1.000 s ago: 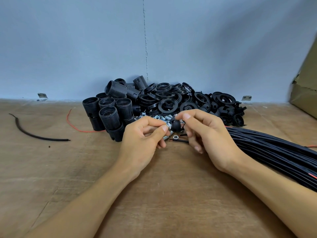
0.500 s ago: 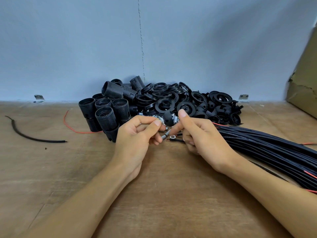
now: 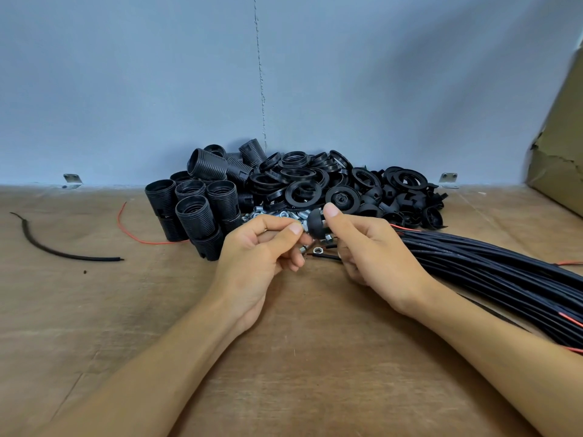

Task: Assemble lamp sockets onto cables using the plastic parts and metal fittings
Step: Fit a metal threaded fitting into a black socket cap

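left hand (image 3: 258,257) pinching small metal fitting (image 3: 304,228) | right hand (image 3: 372,250) pinching black dome cap (image 3: 315,223) | fitting beside cap, above worktop (image 3: 284,373)

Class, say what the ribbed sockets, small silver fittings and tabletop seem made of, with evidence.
Ribbed sockets: likely moulded plastic, black, dull sheen on threads. Silver fittings: probably metal, bright glints. Tabletop: seemingly plywood, matte, brown grain streaks.
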{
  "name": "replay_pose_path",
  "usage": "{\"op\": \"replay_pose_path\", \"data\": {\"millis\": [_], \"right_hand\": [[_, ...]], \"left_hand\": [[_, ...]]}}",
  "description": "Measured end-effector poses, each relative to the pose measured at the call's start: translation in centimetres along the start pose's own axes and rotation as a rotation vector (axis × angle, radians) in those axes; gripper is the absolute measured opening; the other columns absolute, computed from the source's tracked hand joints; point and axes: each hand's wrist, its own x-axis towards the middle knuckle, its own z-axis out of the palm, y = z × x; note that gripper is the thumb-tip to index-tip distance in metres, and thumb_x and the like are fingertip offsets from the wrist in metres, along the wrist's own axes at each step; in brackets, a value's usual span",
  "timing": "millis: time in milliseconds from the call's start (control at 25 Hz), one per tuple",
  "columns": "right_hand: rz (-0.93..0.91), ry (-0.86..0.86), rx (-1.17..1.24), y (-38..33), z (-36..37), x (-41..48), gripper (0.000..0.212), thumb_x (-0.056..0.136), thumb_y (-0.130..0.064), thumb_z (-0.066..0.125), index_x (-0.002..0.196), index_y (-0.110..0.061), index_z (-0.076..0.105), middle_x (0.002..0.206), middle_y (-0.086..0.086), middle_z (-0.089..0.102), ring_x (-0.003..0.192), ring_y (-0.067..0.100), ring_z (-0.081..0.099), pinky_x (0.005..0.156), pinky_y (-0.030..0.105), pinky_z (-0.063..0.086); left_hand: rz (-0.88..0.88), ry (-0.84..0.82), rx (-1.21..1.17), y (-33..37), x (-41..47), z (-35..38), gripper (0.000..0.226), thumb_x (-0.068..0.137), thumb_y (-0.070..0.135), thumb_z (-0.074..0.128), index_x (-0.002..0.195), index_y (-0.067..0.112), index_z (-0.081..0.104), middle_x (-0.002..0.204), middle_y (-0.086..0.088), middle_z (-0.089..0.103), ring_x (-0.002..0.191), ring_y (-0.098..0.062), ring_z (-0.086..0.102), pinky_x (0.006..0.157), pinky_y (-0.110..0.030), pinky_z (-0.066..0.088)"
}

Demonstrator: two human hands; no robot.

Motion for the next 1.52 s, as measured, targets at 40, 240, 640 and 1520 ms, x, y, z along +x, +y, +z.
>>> {"op": "replay_pose_path", "data": {"millis": [40,240,640,1520], "right_hand": [[-0.005,-0.016,0.012,0.0,0.0,0.0,0.061,0.094,-0.071,0.045,0.061,-0.02,0.055,0.055,-0.005,0.026,0.047,0.012,0.024,0.047,0.026,0.023],[-0.155,-0.019,0.024,-0.2,0.0,-0.5,0.04,0.104,-0.044,0.047,0.101,-0.016,0.075,0.052,-0.022,0.05,0.048,-0.002,0.048,0.05,0.006,0.037],[-0.114,-0.056,0.018,0.0,-0.1,-0.2,0.026,0.099,-0.045,0.058,0.106,-0.025,0.073,0.054,-0.014,0.044,0.047,0.002,0.039,0.048,0.009,0.033],[-0.135,0.033,-0.112,-0.3,0.2,-0.5,0.022,0.098,-0.043,0.058,0.1,-0.022,0.064,0.067,-0.001,0.063,0.052,0.013,0.057,0.053,0.027,0.049]], "left_hand": [[-0.003,0.012,-0.009,0.0,0.0,0.0,0.005,0.093,0.005,0.066,0.091,0.007,0.071,0.078,-0.011,0.074,0.054,-0.012,0.06,0.054,-0.022,0.05],[-0.014,0.064,0.091,-0.2,0.4,-0.3,0.004,0.093,0.004,0.067,0.092,0.005,0.071,0.076,-0.01,0.075,0.052,-0.012,0.058,0.052,-0.022,0.049],[-0.074,-0.039,-0.062,-0.2,0.2,-0.3,0.008,0.082,0.014,0.072,0.086,0.008,0.074,0.073,-0.013,0.071,0.054,-0.012,0.059,0.054,-0.021,0.05],[-0.098,0.0,-0.023,0.4,-0.3,0.5,0.012,0.096,0.004,0.063,0.085,0.004,0.069,0.066,-0.007,0.066,0.051,-0.011,0.053,0.053,-0.024,0.046]]}}
